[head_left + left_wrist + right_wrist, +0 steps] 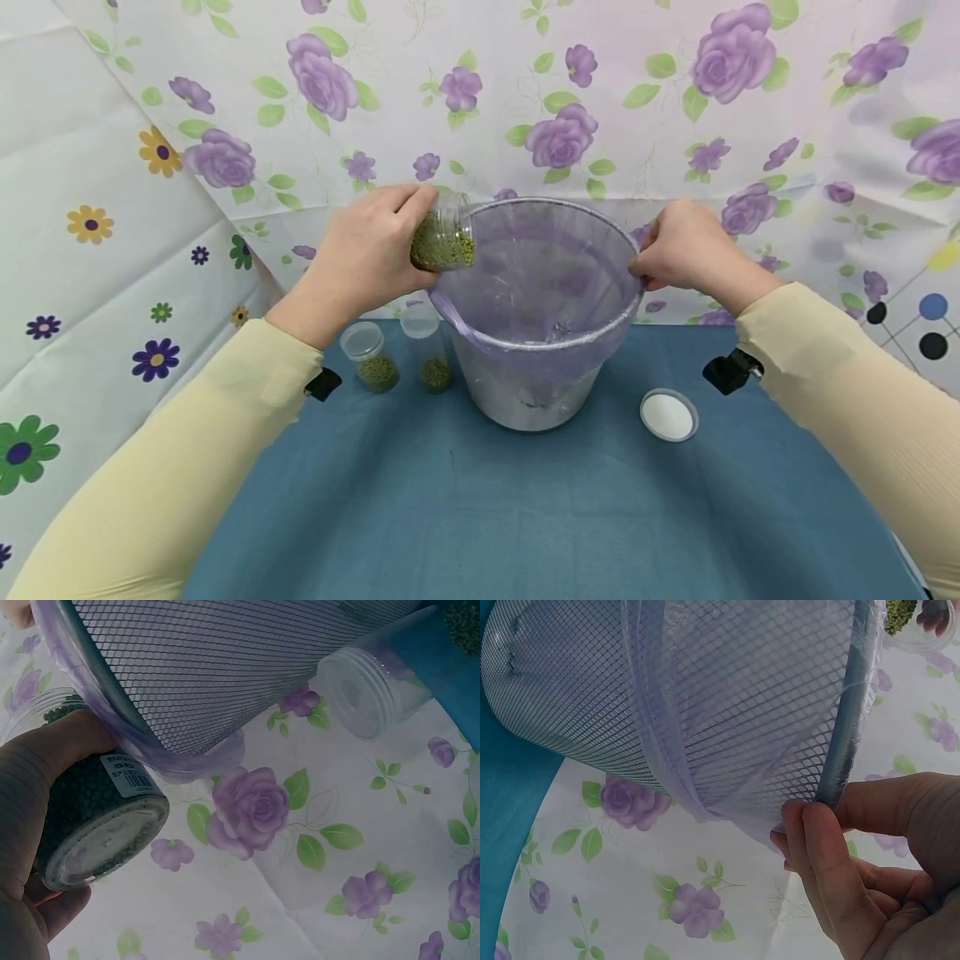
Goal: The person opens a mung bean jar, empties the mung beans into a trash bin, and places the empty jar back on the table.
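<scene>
My left hand (375, 242) grips a clear jar (447, 237) of small green beans, tipped sideways with its mouth toward the rim of a mesh waste bin (525, 392). In the left wrist view the jar (112, 817) shows a white barcode label and beans against its base. A thin purple plastic bag (555, 267) lines the bin and folds over its rim. At the bin's right side my right hand (682, 250) pinches the bag edge at the rim, as the right wrist view shows the fingers (829, 847) doing.
Left of the bin stand two clear containers with green beans, a lidded jar (375, 367) and a taller jar (429, 350). A shallow round dish (668, 415) of white stuff lies at right on the blue tablecloth (480, 517). Behind hangs a flowered cloth (480, 100).
</scene>
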Demonstrator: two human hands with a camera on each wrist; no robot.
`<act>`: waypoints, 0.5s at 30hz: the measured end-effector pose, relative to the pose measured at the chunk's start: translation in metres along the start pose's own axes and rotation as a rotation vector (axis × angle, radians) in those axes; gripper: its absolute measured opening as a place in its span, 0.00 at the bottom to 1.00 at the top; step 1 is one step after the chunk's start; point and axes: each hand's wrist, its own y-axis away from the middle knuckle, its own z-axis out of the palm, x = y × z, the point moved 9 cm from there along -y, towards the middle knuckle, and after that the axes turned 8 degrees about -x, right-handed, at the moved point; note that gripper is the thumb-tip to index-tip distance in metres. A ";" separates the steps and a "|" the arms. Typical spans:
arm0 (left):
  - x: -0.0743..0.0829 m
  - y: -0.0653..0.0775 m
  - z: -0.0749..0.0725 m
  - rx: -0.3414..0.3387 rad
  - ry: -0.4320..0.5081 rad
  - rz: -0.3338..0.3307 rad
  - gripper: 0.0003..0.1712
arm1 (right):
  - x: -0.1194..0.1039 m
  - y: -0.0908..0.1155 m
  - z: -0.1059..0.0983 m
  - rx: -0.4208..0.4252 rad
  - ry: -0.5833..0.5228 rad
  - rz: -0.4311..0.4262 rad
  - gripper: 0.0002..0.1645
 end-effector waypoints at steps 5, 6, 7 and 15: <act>-0.003 0.001 0.004 -0.026 0.015 -0.012 0.51 | 0.000 0.000 0.000 0.005 0.015 -0.003 0.12; -0.004 0.001 0.005 -0.029 0.019 -0.013 0.51 | 0.000 0.000 0.000 0.006 0.017 -0.004 0.12; -0.004 0.001 0.005 -0.031 0.020 -0.013 0.51 | 0.000 0.000 0.000 0.007 0.018 -0.005 0.12; -0.005 0.003 0.002 -0.044 0.014 -0.001 0.52 | 0.000 -0.001 0.001 -0.005 0.021 -0.002 0.13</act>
